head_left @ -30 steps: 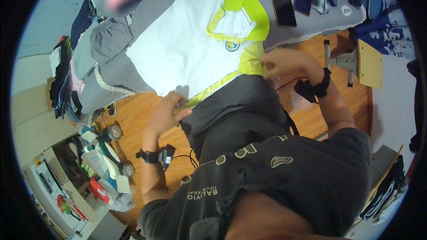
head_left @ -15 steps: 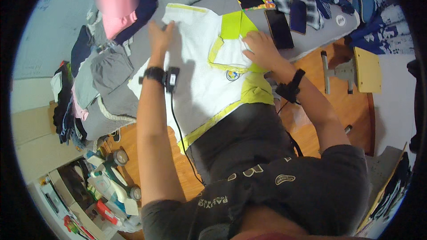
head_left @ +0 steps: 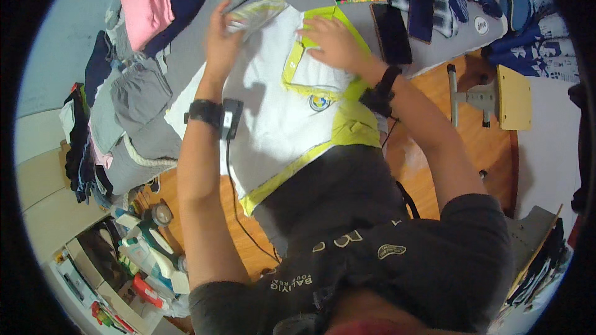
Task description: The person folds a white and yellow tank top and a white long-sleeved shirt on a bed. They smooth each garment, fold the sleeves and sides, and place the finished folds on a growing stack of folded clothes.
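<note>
I see the white shirt [head_left: 267,130] with yellow-green trim lying partly on the grey bed [head_left: 444,49], its lower end over the person's dark trousers [head_left: 329,189]. At the shirt's far left sleeve, the left hand [head_left: 222,40] has thumb and fingers curved and partly apart; from here I can't tell whether they grip cloth. Over the shirt's collar, the right hand [head_left: 338,44] is loosely spread, gripping nothing I can make out. Right of the shirt I spot 2 dark phones [head_left: 392,34]; beyond its upper left, pink cloth [head_left: 144,3]; left of it, grey shorts [head_left: 141,94].
</note>
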The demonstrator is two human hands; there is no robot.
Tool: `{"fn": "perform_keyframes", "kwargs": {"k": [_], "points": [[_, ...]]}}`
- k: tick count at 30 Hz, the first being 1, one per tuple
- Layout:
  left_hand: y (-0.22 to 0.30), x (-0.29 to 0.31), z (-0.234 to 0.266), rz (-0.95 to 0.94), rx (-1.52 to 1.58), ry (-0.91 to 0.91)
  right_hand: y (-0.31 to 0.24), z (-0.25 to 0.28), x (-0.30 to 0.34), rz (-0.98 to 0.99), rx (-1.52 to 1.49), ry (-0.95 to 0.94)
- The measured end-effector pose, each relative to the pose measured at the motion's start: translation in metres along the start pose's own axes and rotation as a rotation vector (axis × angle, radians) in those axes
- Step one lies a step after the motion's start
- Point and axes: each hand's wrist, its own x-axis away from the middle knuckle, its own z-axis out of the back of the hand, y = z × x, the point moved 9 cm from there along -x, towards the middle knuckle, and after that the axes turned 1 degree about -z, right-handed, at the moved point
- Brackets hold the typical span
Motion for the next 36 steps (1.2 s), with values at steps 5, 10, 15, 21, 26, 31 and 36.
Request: {"fn": "perform_keyframes", "kwargs": {"k": [5,10,15,21,26,31,36], "points": [[0.039,0.063,-0.045,-0.268,-0.550,-0.337,0.051,0.024,-0.032,-0.286,-0.210,0.171],[0.022,0.047,-0.044,-0.226,-0.583,0.033,-0.021,0.023,-0.055,0.012,0.005,0.243],[-0.023,0.082,-0.041,-0.225,-1.011,-0.083,-0.039,-0.029,-0.047,0.096,0.207,-0.130],[-0.026,0.100,0.037,-0.132,-0.982,0.069,-0.012,-0.025,-0.026,0.056,0.197,0.047],[0.024,0.088,-0.034,-0.509,-0.785,-0.098,-0.011,-0.027,-0.031,0.082,0.133,0.087],[0.023,0.084,-0.043,-0.519,-0.948,-0.246,-0.002,-0.032,-0.029,0.075,0.087,0.022],[0.019,0.099,-0.022,-0.562,-1.092,-0.278,-0.002,-0.036,-0.028,0.057,0.154,0.009]]}}
